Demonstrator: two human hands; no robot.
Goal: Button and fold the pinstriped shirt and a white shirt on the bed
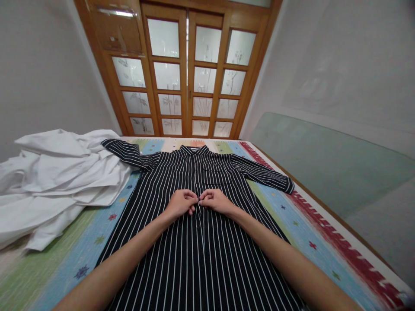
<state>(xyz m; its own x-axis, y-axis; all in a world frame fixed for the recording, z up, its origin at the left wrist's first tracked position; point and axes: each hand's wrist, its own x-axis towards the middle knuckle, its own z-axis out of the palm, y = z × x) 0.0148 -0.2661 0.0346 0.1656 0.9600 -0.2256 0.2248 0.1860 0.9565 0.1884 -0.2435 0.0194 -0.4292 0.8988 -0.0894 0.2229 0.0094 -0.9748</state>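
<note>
A black shirt with white stripes [155,255] lies spread out front side up, its collar at the far end and its sleeves out to both sides. Over the middle of its front placket, my left hand [182,202] and my right hand [215,201] meet almost fingertip to fingertip. Both hands are closed in a pinch on the shirt's front edge. A button may be between the fingertips, but they hide it. Below the hands the placket runs down toward me.
A heap of white cloth [71,172] lies on the left, touching the shirt's left sleeve. Underneath is a colourful patterned cover [288,216]. Wooden doors with glass panes [184,73] stand at the far end, and a pale green panel [327,160] leans along the right wall.
</note>
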